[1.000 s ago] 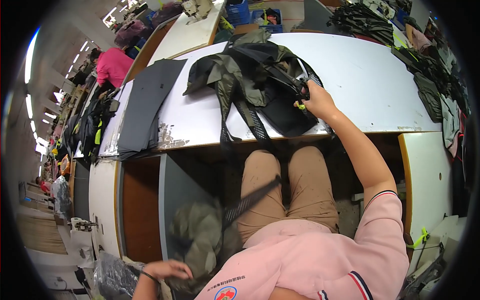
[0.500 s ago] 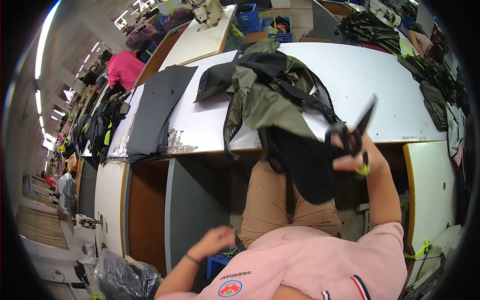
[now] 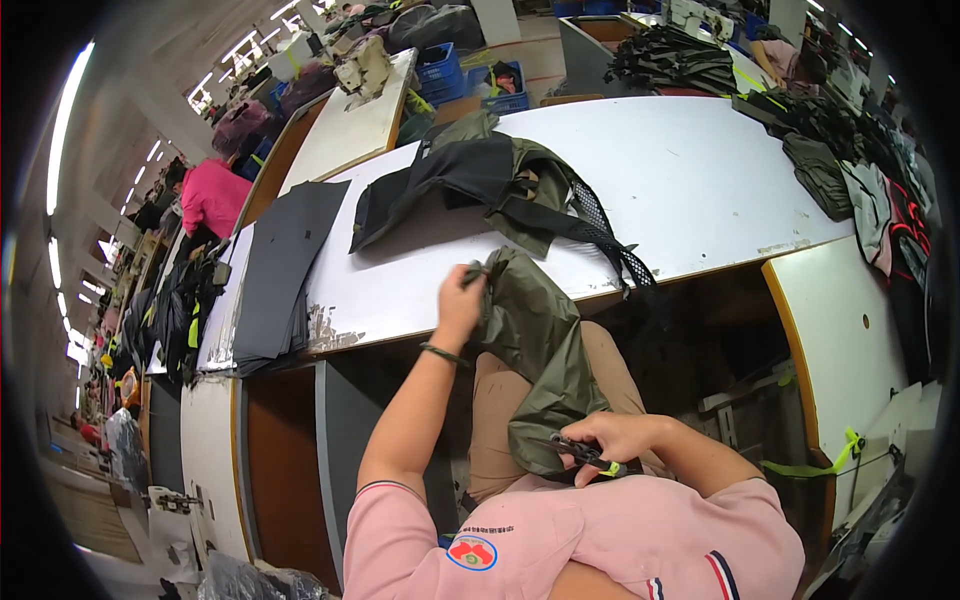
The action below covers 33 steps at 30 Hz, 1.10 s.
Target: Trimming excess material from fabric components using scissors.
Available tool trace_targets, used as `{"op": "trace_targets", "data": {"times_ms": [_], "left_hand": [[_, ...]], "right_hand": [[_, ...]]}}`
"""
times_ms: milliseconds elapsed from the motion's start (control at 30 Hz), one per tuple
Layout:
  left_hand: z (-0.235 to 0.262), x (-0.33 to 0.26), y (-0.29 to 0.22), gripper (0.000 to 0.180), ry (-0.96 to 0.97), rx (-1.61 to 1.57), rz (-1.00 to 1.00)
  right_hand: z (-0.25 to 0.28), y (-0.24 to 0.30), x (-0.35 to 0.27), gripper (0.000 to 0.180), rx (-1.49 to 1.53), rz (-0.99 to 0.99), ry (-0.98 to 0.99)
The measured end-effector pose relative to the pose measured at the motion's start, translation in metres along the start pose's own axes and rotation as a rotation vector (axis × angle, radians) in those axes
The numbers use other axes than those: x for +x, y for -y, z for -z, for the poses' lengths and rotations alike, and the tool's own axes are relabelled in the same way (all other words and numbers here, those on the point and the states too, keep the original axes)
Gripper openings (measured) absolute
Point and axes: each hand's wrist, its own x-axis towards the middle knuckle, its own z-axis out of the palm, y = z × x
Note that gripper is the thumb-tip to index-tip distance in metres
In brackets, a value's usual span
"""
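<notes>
- tabletop (image 3: 690,160): landmark; its front edge limits travel, with room for moving toward its right end.
- black-and-olive piece (image 3: 465,170): on the tabletop; mesh strap (image 3: 592,208) reaches the front edge, avoid snagging.
- olive fabric (image 3: 540,320): across the front edge, over the lap (image 3: 605,365); hold taut.
- left hand (image 3: 462,303): at the edge; fingers clamped on the fabric's upper end.
- right hand (image 3: 615,438): below the edge; fingers wrapped around black scissors (image 3: 578,452); aim tips off the lap.

I see a line of dark lettering (image 3: 488,529) and a round blue-rimmed emblem (image 3: 472,553) on the pink shirt (image 3: 650,525).
</notes>
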Motion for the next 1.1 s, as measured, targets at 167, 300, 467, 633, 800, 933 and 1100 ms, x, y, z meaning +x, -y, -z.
{"op": "trace_targets", "data": {"times_ms": [167,300,467,633,800,933,1100], "left_hand": [[0.073,-0.001,-0.103,0.004,-0.143,-0.646,-0.091],[0.149,-0.006,-0.165,0.004,0.175,-1.001,-0.349],[0.170,-0.017,-0.204,0.011,0.560,-1.219,-0.527],[0.161,-0.035,-0.181,0.012,0.750,-1.128,-0.381],[0.140,-0.064,-0.136,0.008,0.599,-1.003,-0.043],[0.137,-0.091,-0.099,0.006,0.268,-0.767,0.162],[0.147,-0.119,-0.014,0.029,-0.151,-0.139,0.124]], "right_hand": [[0.036,0.022,-0.009,0.031,-0.002,0.181,-0.512],[0.091,0.056,0.009,0.038,-0.010,0.361,-0.924],[0.119,0.093,0.057,0.027,0.171,0.506,-0.793],[0.105,0.091,0.099,0.037,0.361,0.561,-0.530],[0.075,0.089,0.100,0.028,0.397,0.400,-0.493],[0.065,0.079,0.066,0.032,0.302,0.224,-0.641],[0.050,0.046,0.037,0.031,0.439,0.156,-0.619]]}}
